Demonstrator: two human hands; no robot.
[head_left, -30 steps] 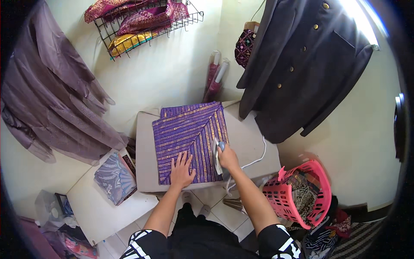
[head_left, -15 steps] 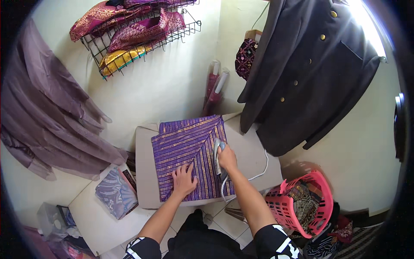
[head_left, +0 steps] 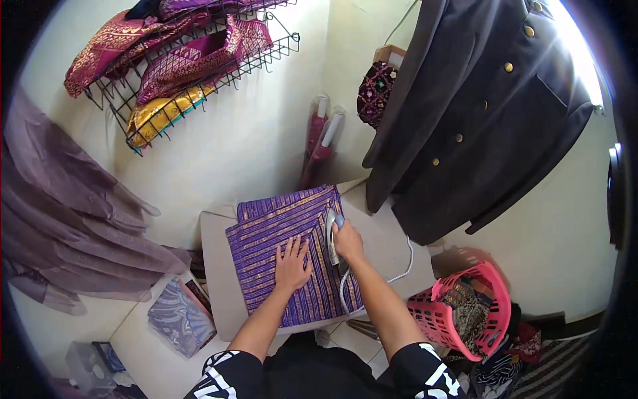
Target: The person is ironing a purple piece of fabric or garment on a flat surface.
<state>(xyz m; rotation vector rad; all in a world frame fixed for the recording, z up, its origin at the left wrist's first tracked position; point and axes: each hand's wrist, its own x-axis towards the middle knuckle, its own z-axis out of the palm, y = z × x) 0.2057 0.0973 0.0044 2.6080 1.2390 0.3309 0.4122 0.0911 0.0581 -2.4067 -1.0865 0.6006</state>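
A purple cloth with gold stripes [head_left: 266, 263] lies spread over a beige padded ironing surface [head_left: 216, 282]. Its stripes meet at a slant near the middle. My right hand [head_left: 349, 241] is wrapped round the handle of an iron [head_left: 331, 233], whose soleplate rests on the right part of the cloth. A pale cord [head_left: 409, 256] loops from the iron to the right. Flat on the cloth, left of the iron, my left hand [head_left: 292, 266] has its fingers spread and holds nothing.
A pink laundry basket [head_left: 435, 319] with clothes stands at right. A dark buttoned coat [head_left: 478, 133] hangs above it. At left, a mauve garment [head_left: 73, 206] hangs over a white table [head_left: 143, 352] bearing folded cloth [head_left: 179, 319]. A black wire rack [head_left: 232, 76] holds fabrics.
My left hand has shifted slightly up and right over the cloth, its fingers straighter. The iron has moved little on the cloth. The whole view has tilted slightly.
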